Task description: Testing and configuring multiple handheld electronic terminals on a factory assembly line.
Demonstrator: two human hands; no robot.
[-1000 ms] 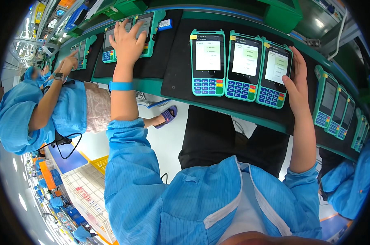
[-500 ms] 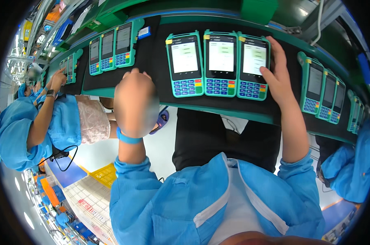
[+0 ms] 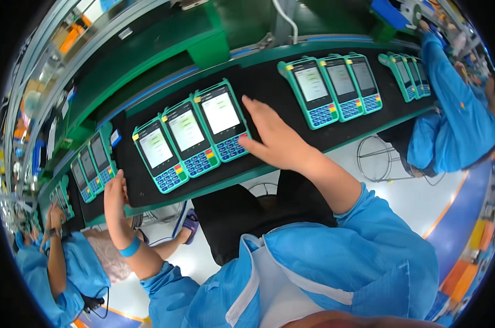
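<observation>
At the centre of the frame, three card terminals [image 3: 188, 134] lie side by side on a black mat [image 3: 146, 198]; the person's right hand [image 3: 280, 139] is beside the rightmost, fingers together, thumb spread at its edge. At lower left, the left hand's [image 3: 115, 198] finger state cannot be told.

A green shelf [image 3: 154, 68] stands left of a hanging white cable [image 3: 287, 23], with a blue bin [image 3: 388, 14] farther right. Blue-clad co-workers [image 3: 445, 128] flank the scene; a purple sandal [image 3: 190, 226] and a round wire frame [image 3: 362, 164] show above the pale floor [image 3: 417, 199].
</observation>
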